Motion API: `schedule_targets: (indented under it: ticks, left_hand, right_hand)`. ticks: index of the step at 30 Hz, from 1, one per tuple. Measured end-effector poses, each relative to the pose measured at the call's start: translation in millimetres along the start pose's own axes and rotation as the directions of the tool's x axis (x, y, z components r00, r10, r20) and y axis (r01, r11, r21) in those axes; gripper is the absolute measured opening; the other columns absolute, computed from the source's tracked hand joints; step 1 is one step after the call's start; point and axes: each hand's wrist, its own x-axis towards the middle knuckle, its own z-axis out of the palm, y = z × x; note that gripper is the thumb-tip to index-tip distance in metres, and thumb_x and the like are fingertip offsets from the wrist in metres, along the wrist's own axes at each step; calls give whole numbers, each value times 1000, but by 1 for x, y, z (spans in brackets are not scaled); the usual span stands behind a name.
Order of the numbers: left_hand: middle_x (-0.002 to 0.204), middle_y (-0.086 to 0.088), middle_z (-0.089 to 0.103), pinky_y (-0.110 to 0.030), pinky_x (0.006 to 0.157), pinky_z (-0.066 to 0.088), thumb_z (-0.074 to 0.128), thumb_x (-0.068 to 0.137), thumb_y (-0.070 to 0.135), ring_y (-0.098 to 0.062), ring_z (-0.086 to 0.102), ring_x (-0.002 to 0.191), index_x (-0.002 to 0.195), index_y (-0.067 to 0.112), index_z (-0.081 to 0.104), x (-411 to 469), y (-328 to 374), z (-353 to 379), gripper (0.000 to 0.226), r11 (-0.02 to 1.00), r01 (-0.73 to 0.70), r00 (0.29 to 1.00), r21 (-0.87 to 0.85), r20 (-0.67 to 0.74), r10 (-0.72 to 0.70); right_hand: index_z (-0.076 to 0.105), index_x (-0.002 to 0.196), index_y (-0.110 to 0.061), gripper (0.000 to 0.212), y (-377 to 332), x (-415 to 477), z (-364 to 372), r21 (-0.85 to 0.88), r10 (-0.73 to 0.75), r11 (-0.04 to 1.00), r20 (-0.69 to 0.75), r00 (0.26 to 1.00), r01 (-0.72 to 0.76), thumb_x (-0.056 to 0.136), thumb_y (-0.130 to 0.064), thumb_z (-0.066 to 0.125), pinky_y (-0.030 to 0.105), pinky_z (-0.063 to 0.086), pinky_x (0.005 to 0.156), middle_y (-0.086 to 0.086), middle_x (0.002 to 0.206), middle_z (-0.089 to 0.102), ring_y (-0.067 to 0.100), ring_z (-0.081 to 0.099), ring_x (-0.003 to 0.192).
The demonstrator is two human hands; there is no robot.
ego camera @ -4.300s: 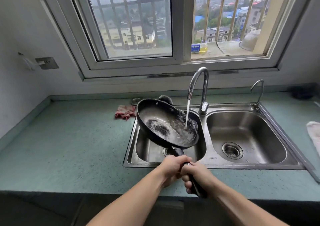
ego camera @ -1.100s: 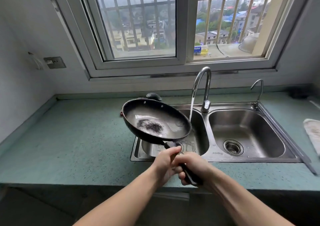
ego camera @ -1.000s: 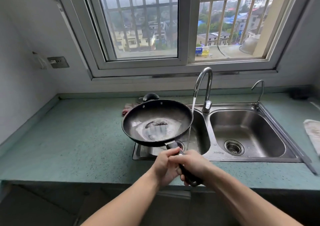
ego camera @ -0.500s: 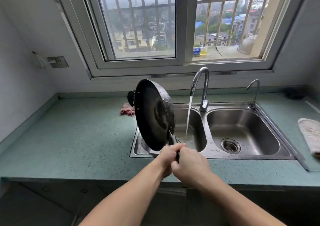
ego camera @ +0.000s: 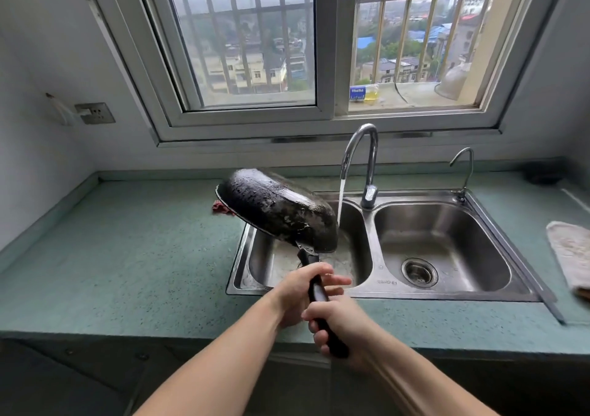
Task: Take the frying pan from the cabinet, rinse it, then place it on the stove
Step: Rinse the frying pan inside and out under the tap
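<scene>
Premises: a domestic kitchen. A stainless double-bowl sink [ego camera: 376, 289] is set into a green speckled table [ego camera: 127, 256], with a tall gooseneck tap [ego camera: 360, 160] running water and a smaller second tap [ego camera: 463, 173] at the right. A cloth [ego camera: 570, 256] lies on the table. A wall socket [ego camera: 94, 113] is fitted at left. The barred window [ego camera: 319, 48] overlooks residential buildings from well above.

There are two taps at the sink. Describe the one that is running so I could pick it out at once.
Under the window, a steel double sink is set in the green countertop. The running tap is the tall gooseneck rising behind the divider between the basins, its stream falling into the left basin beside the upturned frying pan. The other tap, at the sink's far right corner, is thinner, shorter and dry.
</scene>
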Motion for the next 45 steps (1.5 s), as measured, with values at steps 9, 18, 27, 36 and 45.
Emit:
schedule_targets:
  ticks: [9, 18, 27, 36, 45]
  left_hand:
    - [68, -3, 61, -23, 53, 47, 85, 62, 29, -15, 60, 57, 87, 5, 62, 26, -26, 4, 41, 950, -80, 889, 303, -409, 206]
    - [67, -3, 55, -23, 52, 43, 68, 51, 24, -17, 55, 58, 76, 10, 54, 50, -32, 12, 33, 930, -42, 894, 366, -401, 198]
    - [61, 1, 48, -21, 50, 39, 69, 62, 16, -12, 48, 54, 70, 13, 49, 91, -36, 28, 21, 945, -82, 895, 317, -395, 210]
    - [60, -2, 53, -26, 59, 43, 73, 69, 14, -17, 52, 57, 68, 15, 54, 135, -35, 33, 19, 967, -98, 921, 234, -346, 177]
    - [59, 0, 55, -21, 50, 42, 71, 78, 10, -12, 54, 51, 72, 16, 55, 172, -21, 34, 18, 979, -83, 917, 187, -371, 148]
  right_hand:
    - [46, 63, -9, 19, 18, 15, -13, -397, -182, 913, -180, 967, 97, 77, 4, 48, 18, 34, 35, 5, 41, 47, 16, 44, 29]
    - [48, 67, -6, 11, 19, 39, -37, -404, -135, 914, -211, 968, 39, 74, 2, 46, 22, 38, 38, 7, 48, 50, 16, 47, 29]
    - [43, 71, -10, 10, 13, 60, -77, -445, -147, 895, -223, 964, 33, 73, -1, 45, 22, 36, 39, 8, 53, 49, 17, 49, 33]
    - [45, 76, -9, 5, 1, 86, -114, -590, -213, 806, -219, 952, 44, 76, -4, 44, 24, 40, 37, 8, 60, 48, 20, 50, 38]
    - [43, 70, -13, 12, -19, 114, -134, -640, -229, 768, -226, 947, 32, 78, -5, 46, 20, 37, 34, 5, 60, 51, 21, 53, 41]
